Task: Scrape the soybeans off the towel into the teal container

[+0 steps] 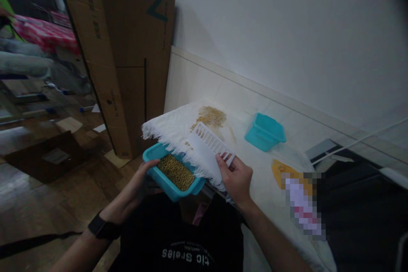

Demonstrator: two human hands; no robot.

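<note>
My left hand point(142, 180) grips the near left rim of a turquoise plastic tub point(175, 193), held just below the fringed edge of a white tablecloth point(168, 125). Yellow-green beans point(177, 172) lie inside this tub. With thumb on top and fingers beneath, my right hand point(235, 177) is closed on a white slatted plastic piece point(205, 149), which rests low over the cloth near its edge. Beyond that piece, a pile of loose beans point(212, 117) is spread on the cloth, with a few strays near the fringe.
A second turquoise tub point(265, 132) stands on the table near the wall. A tall cardboard box point(127, 59) is at the left of the table. An orange item point(282, 172) and a dark object point(360, 204) are on the right. More cardboard point(47, 155) lies on the wooden floor.
</note>
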